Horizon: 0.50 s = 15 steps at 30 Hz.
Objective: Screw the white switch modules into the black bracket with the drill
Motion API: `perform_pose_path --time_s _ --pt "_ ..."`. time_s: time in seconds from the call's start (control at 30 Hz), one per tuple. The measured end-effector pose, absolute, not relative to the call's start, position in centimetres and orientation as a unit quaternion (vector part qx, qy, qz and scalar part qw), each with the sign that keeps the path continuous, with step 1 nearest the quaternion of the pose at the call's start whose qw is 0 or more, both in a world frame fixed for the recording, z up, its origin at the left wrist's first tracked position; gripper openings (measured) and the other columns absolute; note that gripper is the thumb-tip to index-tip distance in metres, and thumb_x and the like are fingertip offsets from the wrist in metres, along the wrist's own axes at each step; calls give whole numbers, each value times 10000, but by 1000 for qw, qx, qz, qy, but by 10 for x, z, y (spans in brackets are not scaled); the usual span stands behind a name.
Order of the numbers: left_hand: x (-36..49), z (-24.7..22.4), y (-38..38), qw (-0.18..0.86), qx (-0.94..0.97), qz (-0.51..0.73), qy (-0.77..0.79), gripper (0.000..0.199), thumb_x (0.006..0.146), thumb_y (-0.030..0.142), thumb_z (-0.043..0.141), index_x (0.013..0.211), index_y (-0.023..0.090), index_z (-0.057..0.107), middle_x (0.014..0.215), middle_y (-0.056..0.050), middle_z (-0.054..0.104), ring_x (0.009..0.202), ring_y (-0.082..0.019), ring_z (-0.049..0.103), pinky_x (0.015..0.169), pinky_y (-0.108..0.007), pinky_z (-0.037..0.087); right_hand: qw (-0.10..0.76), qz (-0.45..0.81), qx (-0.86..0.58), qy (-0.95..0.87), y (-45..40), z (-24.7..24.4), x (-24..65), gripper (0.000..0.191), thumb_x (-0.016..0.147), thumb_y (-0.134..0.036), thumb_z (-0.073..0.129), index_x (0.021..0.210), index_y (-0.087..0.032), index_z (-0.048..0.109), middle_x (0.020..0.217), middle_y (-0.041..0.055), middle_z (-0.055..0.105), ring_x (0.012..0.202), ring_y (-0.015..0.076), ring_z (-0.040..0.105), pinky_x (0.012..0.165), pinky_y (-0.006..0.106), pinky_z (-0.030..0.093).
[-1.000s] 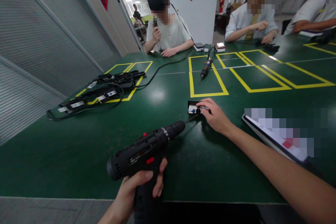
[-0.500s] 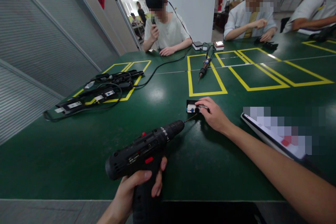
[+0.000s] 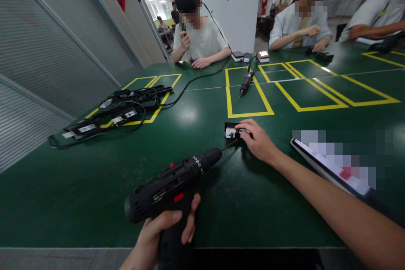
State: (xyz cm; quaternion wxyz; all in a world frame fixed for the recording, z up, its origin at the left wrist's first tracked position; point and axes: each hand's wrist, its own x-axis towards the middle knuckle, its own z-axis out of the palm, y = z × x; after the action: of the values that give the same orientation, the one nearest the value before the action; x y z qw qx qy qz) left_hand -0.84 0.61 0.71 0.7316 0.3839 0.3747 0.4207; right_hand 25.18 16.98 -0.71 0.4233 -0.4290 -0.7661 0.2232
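Observation:
A black power drill [image 3: 172, 181] with red switches is gripped by its handle in my left hand [image 3: 164, 228], its long thin bit pointing up and to the right. The bit's tip is at the near side of a small black and white part [image 3: 230, 132] with a blue mark; whether they touch is hard to tell. My right hand [image 3: 253, 137] pinches the right end of this part, low over the green table [image 3: 95, 194]. The fingers cover that end.
Black parts with cables [image 3: 129, 107] lie at the left. A pen-like tool [image 3: 246, 85] lies in a yellow taped frame [image 3: 249, 115]. A tablet [image 3: 332, 168] is at the right. Across the table sit people, one [image 3: 202, 36] holding a small object.
The view has shifted slightly. The drill's rear end sits a little lower and further left, while its bit stays by the part. Both hands keep their holds.

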Motion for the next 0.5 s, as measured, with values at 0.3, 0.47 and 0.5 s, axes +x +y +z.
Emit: perform_pose_path --time_s 0.3,0.47,0.5 --pt "-9 7 7 733 387 414 377 297 750 309 468 915 73 541 491 -61 554 451 -153 470 482 -278 368 421 222 -428 -768 170 -7 252 274 832 -146 418 1018 -184 616 1073 92 542 1038 215 506 950 401 394" --pt "-8 8 6 727 388 415 386 291 745 306 473 909 75 538 493 -58 551 451 -155 468 481 -280 363 415 222 -431 -770 169 -5 252 276 844 -156 413 1031 -190 613 1085 91 537 1044 217 504 946 409 393" --pt "-8 9 6 726 388 415 387 289 745 306 474 909 76 537 495 -59 553 452 -156 469 481 -279 362 415 221 -431 -770 169 -6 253 277 843 -155 413 1032 -190 613 1085 91 537 1044 217 504 945 409 393"
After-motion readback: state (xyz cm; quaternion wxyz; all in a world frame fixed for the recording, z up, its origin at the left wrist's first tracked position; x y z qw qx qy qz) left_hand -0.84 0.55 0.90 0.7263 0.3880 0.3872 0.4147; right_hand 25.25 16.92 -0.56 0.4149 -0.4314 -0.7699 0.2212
